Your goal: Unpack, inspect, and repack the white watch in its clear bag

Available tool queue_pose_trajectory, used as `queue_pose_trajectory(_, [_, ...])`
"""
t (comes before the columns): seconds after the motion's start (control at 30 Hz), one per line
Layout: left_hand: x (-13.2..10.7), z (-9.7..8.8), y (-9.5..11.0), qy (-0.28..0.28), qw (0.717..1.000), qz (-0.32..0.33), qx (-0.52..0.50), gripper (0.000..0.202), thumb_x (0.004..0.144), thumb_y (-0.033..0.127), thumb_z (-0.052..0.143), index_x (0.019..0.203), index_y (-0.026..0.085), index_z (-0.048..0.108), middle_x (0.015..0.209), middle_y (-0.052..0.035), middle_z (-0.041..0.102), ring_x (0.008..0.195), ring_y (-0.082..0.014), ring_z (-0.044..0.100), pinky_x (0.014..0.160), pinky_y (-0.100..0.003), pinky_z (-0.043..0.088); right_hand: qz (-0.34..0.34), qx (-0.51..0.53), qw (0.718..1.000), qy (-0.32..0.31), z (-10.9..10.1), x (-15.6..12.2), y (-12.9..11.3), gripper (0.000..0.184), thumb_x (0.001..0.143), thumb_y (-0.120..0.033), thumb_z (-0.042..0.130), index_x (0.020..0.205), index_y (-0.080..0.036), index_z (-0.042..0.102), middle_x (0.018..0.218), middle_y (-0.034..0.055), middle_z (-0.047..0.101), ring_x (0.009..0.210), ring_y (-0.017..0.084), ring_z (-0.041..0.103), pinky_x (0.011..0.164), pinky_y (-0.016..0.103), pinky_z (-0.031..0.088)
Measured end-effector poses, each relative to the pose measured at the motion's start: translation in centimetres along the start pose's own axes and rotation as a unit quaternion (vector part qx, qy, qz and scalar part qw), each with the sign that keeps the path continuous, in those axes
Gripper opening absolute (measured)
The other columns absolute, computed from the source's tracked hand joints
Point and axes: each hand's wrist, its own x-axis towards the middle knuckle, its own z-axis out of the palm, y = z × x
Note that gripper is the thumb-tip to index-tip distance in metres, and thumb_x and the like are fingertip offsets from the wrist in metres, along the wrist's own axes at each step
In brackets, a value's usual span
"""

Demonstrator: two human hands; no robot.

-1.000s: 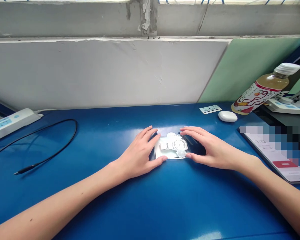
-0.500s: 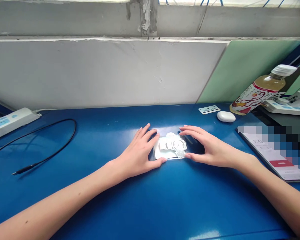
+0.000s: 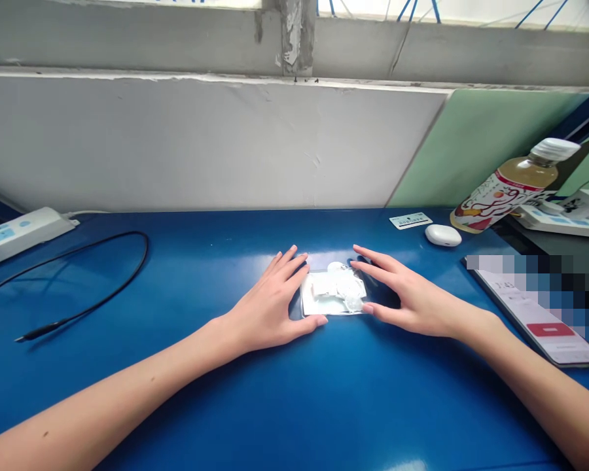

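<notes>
A small clear plastic pack point(image 3: 332, 292) with white round and square parts inside lies flat on the blue table point(image 3: 255, 399). My left hand point(image 3: 269, 304) rests at its left edge, fingers stretched out and thumb along the pack's near side. My right hand point(image 3: 406, 294) rests at its right edge, fingers spread flat, fingertips touching the pack's top and bottom right corners. Neither hand has lifted the pack.
A black cable point(image 3: 86, 288) and a white power strip point(image 3: 17, 232) lie at the left. At the right are a white card point(image 3: 410, 220), a white earbud case point(image 3: 443, 235), a tilted drink bottle point(image 3: 513, 186) and a phone point(image 3: 535, 317). A grey wall runs behind.
Both hands and the pack stay almost still. The view has tipped slightly down, so everything sits a little higher or shifted in frame.
</notes>
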Motion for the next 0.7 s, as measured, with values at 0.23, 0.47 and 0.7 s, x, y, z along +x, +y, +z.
queue_pose_trajectory(0.23, [0.1, -0.1, 0.0, -0.014, 1.0, 0.01, 0.003, 0.086, 0.086, 0.062, 0.063, 0.147, 0.005, 0.043, 0.157, -0.0213, 0.036, 0.152, -0.0353, 0.018, 0.123, -0.058, 0.018, -0.038, -0.024, 0.999, -0.015, -0.2, -0.3, 0.4, 0.077, 0.089, -0.046, 0.061, 0.154, -0.014, 0.033, 0.165, 0.0185, 0.023, 0.148, 0.037, 0.03, 0.114, 0.056, 0.038])
queue_pose_trajectory(0.47, [-0.1, 0.0, -0.2, -0.014, 1.0, -0.005, -0.023, 0.068, 0.098, 0.058, 0.048, 0.148, 0.013, 0.043, 0.156, -0.0163, 0.04, 0.152, -0.0329, 0.02, 0.122, -0.058, 0.022, -0.067, 0.002, 0.997, 0.037, -0.4, 0.1, 0.1, 0.054, 0.094, -0.036, 0.058, 0.145, -0.023, 0.049, 0.155, 0.0128, 0.045, 0.139, 0.031, 0.046, 0.11, 0.05, 0.045])
queue_pose_trajectory(0.7, [-0.2, -0.2, -0.1, 0.056, 0.995, -0.006, -0.079, 0.042, 0.101, 0.043, 0.048, 0.132, 0.016, 0.055, 0.142, -0.0137, 0.057, 0.143, -0.0309, 0.04, 0.117, -0.053, 0.037, -0.045, 0.163, 0.97, 0.173, -0.3, 0.5, -0.8, 0.021, 0.097, -0.025, 0.057, 0.112, -0.022, 0.071, 0.108, 0.0082, 0.073, 0.098, 0.021, 0.069, 0.085, 0.034, 0.056])
